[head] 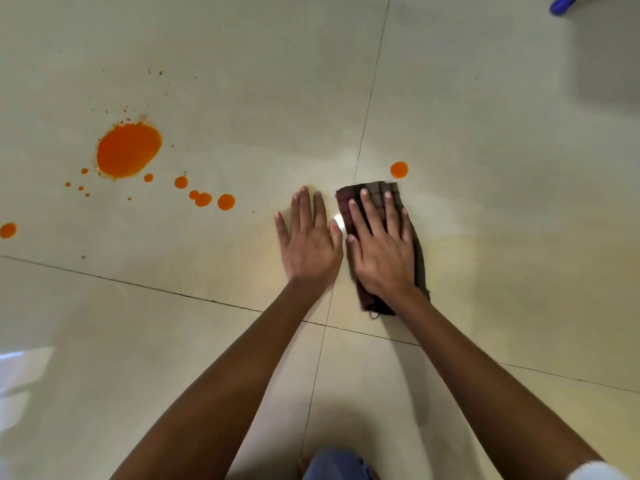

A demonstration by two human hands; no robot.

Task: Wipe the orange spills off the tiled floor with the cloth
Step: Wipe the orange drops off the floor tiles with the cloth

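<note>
Cloth [375, 190], dark, checked and folded into a long pad, lay flat on the floor [485, 220] under the right hand [382, 252]. That hand was spread open on it, fingers straight and pressing down, not curled round the fabric. The cloth's far edge showed past the fingertips and its frayed near end past the wrist. Just beside it, the left hand [310, 244] rested open and flat on the bare tile, holding nothing. Its thumb lay close to the cloth's edge, though I could not tell whether they touched.

Beyond the cloth's far corner, near but apart from it, sat one round orange drop [399, 170], whole and unsmeared. Well to the left ran a row of drops [226, 201], and past them the big puddle [128, 150] with fine spatter around it. A lone drop [7, 230] sat at the left edge of view. A blue object [562, 5] showed in the far right corner, too cropped to identify.

By my reading, the wiping had barely started, if at all. Every spill in view kept a clean outline, and no orange showed on the visible cloth. The single drop by the cloth looked the likeliest first target. The row, the puddle and the far drop would all remain after it.
</note>
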